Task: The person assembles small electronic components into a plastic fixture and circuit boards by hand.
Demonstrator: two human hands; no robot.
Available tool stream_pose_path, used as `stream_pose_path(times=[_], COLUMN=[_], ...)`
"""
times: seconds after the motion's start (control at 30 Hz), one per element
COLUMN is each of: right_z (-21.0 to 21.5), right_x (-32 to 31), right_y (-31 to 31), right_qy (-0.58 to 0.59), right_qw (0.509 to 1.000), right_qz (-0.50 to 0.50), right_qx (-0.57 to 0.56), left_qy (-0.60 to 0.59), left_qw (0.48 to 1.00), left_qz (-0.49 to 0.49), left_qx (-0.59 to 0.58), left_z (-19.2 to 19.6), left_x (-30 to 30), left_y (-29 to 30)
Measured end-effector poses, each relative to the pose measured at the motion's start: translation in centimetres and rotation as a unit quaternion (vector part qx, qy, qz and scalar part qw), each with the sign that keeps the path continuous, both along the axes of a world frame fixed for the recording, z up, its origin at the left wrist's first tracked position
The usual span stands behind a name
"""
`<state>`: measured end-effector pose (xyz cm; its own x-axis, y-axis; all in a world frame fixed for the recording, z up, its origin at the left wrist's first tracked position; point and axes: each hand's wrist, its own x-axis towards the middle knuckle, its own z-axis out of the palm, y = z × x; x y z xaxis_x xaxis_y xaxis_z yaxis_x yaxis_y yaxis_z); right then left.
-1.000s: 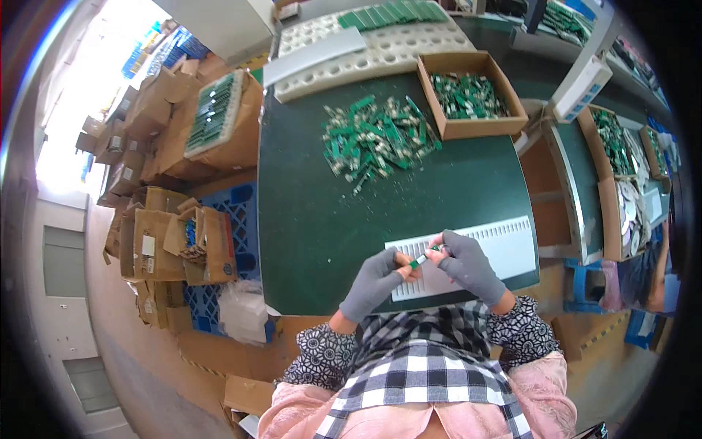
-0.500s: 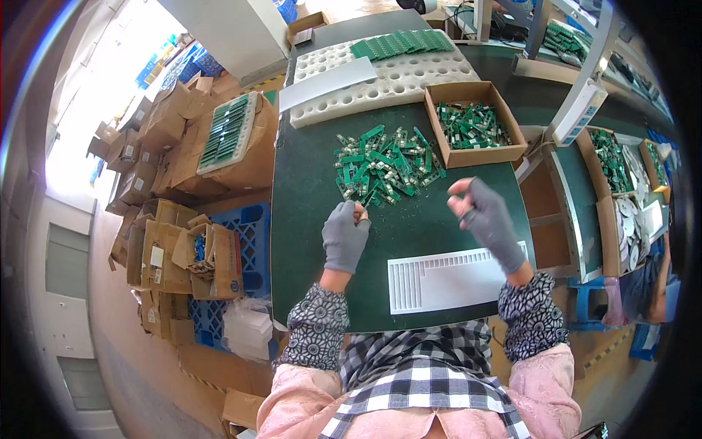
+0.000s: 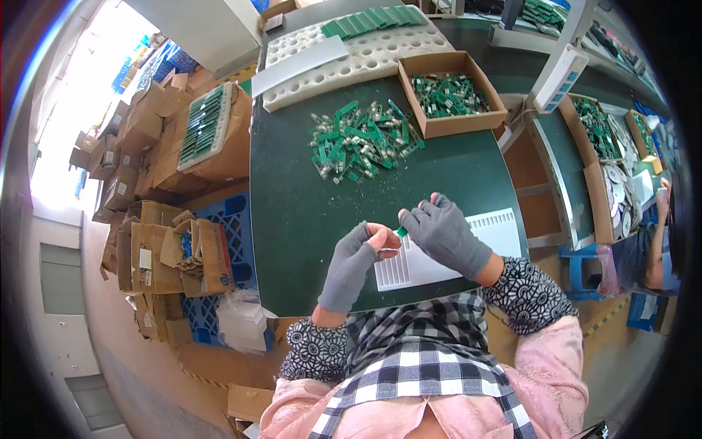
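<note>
Over the left part of a white slotted tray (image 3: pixel 425 271), my two gloved hands are close together. A small green circuit board (image 3: pixel 401 231) shows between them, at the fingertips of my right hand (image 3: pixel 447 235), whose fingers are curled closed around it. My left hand (image 3: pixel 353 263) is closed too, thumb and fingers pinched just beside the board; whatever is in that pinch is hidden. Beyond the hands, a loose pile of small green circuit boards (image 3: pixel 362 143) with metal connectors lies on the dark green table (image 3: pixel 292 227).
Behind the pile stands a cardboard box (image 3: pixel 464 126) of similar boards. A white foam block (image 3: pixel 373 64) with round holes carries green panels (image 3: pixel 376 20) and a white strip (image 3: pixel 301 66). Cartons (image 3: pixel 179 256) stand left of the table. A co-worker's arm (image 3: pixel 660 219) shows at far right.
Both hands have come together over the tray's left part; my right hand moved left, my left hand right and nearer me. The green board now shows between them. The view has shifted.
</note>
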<state>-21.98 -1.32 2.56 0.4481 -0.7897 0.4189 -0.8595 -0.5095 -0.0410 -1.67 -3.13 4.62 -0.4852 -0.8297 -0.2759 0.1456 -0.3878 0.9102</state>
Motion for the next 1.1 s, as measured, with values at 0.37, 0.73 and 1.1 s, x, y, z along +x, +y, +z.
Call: stream_pose_path(times=[0.37,0.73,1.1], right_z=[-0.5,0.7,-3.5], right_x=[-0.2,-2.7,-0.6], right_y=[1.5,2.8,0.5], right_qy=[0.174,-0.318,-0.154], right_qw=[0.984,0.917,0.937], right_qz=[-0.020,-0.057,0.049], right_qx=[0.012,0.233,0.310], left_qy=[-0.113,-0.028,-0.006], left_qw=[0.993,0.995,0.992], left_qz=[-0.025,0.092,0.128], left_qx=[-0.023,0.005,0.011], left_z=[-1.0,-4.6,-6.1], left_x=[-1.2,-0.4,-2.1], left_y=[1.4,1.8,2.6])
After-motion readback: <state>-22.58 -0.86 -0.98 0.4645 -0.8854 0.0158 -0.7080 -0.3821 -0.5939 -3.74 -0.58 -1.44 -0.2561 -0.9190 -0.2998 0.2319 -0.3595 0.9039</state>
